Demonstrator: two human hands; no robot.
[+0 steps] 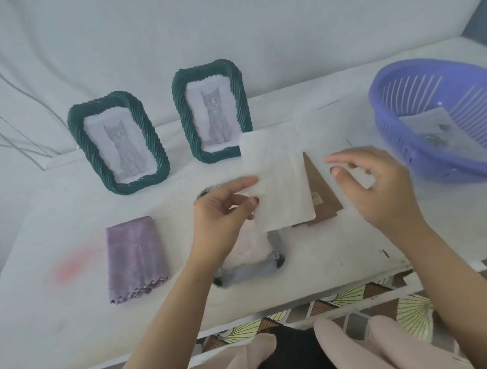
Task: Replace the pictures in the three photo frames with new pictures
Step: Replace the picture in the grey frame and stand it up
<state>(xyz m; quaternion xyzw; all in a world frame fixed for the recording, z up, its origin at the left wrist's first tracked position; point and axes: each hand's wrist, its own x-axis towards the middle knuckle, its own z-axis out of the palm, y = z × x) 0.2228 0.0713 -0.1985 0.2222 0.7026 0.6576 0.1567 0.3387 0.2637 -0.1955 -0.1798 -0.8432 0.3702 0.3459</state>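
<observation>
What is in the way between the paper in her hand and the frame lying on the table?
Nothing visible. The left hand holds the white paper just above the face-down frame; the brown backing board lies off beside it.

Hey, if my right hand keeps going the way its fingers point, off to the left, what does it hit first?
Most likely the white sheet that your left hand pinches. Your right hand is open, fingertips aimed at the sheet's right edge, above the brown backing board. Depth is unclear, so it might pass just over it.
</observation>
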